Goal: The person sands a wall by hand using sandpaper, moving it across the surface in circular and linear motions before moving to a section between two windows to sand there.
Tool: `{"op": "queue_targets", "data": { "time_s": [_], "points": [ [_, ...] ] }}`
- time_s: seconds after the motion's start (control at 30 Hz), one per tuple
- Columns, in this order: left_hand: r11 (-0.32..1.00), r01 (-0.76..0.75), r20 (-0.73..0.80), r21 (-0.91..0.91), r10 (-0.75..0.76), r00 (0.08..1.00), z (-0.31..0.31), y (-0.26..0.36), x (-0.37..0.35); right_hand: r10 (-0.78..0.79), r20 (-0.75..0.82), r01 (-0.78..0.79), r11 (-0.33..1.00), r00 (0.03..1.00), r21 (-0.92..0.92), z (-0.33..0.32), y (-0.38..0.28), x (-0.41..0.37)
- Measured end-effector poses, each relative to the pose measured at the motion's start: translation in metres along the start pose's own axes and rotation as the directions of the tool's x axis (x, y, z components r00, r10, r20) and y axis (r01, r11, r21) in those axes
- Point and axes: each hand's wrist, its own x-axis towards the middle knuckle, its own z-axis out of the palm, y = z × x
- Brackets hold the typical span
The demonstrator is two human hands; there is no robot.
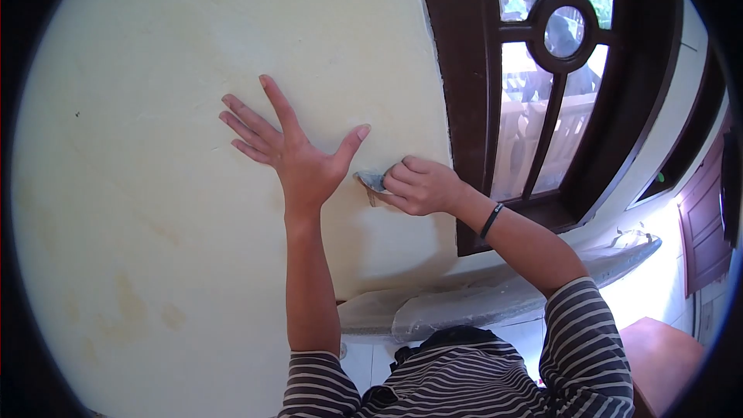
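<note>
My left hand (298, 151) is raised in front of the pale yellow wall (178, 209), its fingers spread and nothing in it. To its right, my right hand (418, 186) is closed on a folded grey and tan piece of sandpaper (373, 182), which sits at the wall surface. Part of the piece is hidden by my fingers. The wall shows faint darker patches at the lower left.
A dark brown window frame (474, 101) with glass panes borders the wall on the right. Plastic sheeting (449, 310) covers a long object below. A reddish-brown surface (658, 356) stands at the lower right, near a brown door (704, 224).
</note>
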Motion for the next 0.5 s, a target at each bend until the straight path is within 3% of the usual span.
{"op": "queue_targets", "data": {
  "time_s": [0.5],
  "points": [
    [1.0,-0.003,-0.006,-0.013,0.003,1.0,0.001,0.001,-0.002,-0.006,-0.001,0.006,1.0,1.0,-0.008,0.005,-0.001,-0.004]
  ]
}}
